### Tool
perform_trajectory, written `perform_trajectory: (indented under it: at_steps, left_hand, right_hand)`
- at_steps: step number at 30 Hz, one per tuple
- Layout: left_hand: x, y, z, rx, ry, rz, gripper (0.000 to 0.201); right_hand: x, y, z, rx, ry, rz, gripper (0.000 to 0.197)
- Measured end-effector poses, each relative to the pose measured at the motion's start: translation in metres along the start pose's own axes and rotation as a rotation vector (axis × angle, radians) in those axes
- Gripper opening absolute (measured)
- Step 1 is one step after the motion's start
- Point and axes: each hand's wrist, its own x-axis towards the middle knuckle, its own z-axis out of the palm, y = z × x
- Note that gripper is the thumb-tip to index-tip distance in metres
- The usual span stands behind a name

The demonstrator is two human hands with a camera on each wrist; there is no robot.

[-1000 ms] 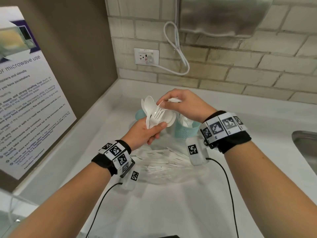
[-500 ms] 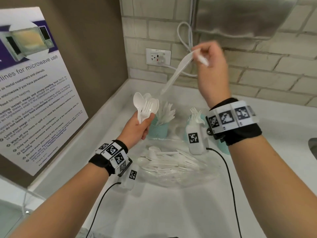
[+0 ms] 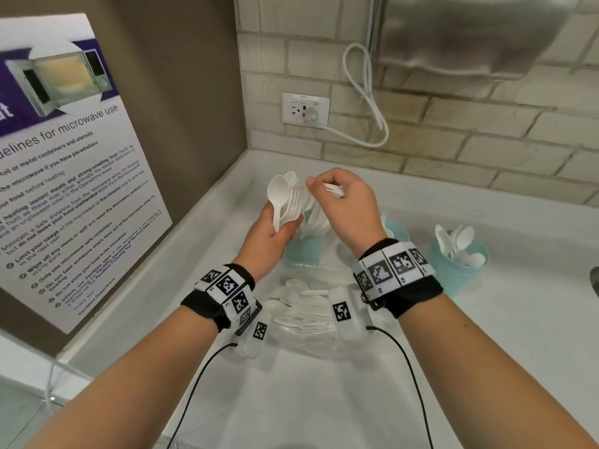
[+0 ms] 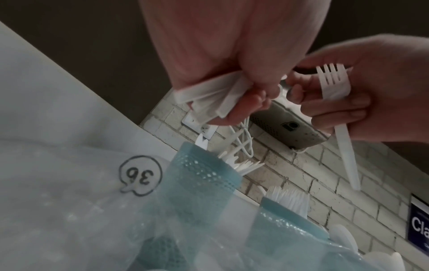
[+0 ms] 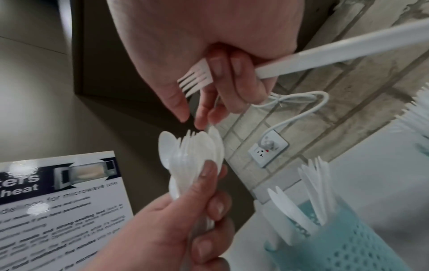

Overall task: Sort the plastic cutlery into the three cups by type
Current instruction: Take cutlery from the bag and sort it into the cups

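My left hand (image 3: 283,230) grips a bundle of white spoons and forks (image 3: 287,202) by the handles, heads up, above the counter. My right hand (image 3: 312,186) holds a white fork (image 5: 197,78) under its curled fingers, while its thumb and forefinger reach to the top of the bundle (image 5: 192,146). Three teal mesh cups stand behind. The left cup (image 3: 304,254) holds knives, the middle cup (image 3: 397,231) is mostly hidden by my right wrist, and the right cup (image 3: 457,273) holds spoons. A clear bag of loose cutlery (image 3: 301,314) lies under my wrists.
A brown side wall with a microwave poster (image 3: 64,176) closes the left. The brick back wall carries an outlet (image 3: 304,108), a white cord (image 3: 366,102) and a steel dispenser (image 3: 470,34) overhead. A sink edge (image 3: 594,280) shows at far right.
Half a second ago my right hand was raised high, drawing a piece of cutlery out of the bundle. It has come back down to the bundle's top. My left hand stayed about where it was.
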Motion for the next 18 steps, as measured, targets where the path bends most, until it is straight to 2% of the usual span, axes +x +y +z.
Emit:
perform_trajectory:
  at_steps: [3, 6, 8, 11, 14, 16, 18]
  left_hand:
    - [0.000, 0.006, 0.006, -0.024, 0.006, -0.007, 0.027]
    - [0.002, 0.007, 0.010, -0.040, -0.019, -0.024, 0.023]
    - [0.002, 0.008, 0.013, -0.034, -0.037, -0.016, 0.028]
    - [0.000, 0.009, 0.020, -0.019, -0.077, -0.001, 0.038]
    - [0.002, 0.007, 0.029, 0.011, -0.100, -0.011, 0.038]
    - [0.003, 0.008, 0.036, -0.016, -0.112, -0.031, 0.034]
    - [0.004, 0.010, 0.044, -0.082, -0.146, -0.055, 0.023]
  right_hand:
    - [-0.011, -0.005, 0.000, -0.017, -0.102, 0.077, 0.030]
    - [-0.017, 0.000, 0.001, 0.069, -0.152, 0.101, 0.017]
    - [-0.018, 0.002, -0.004, 0.149, -0.144, 0.097, 0.018]
    - [-0.011, 0.000, -0.028, 0.256, -0.006, 0.092, 0.015]
    - [-0.003, -0.001, -0.063, 0.279, 0.188, 0.068, 0.012]
    - [0.000, 0.008, -0.083, 0.145, 0.273, 0.064, 0.015]
    - [-0.002, 0.025, -0.094, -0.077, 0.270, 0.104, 0.013]
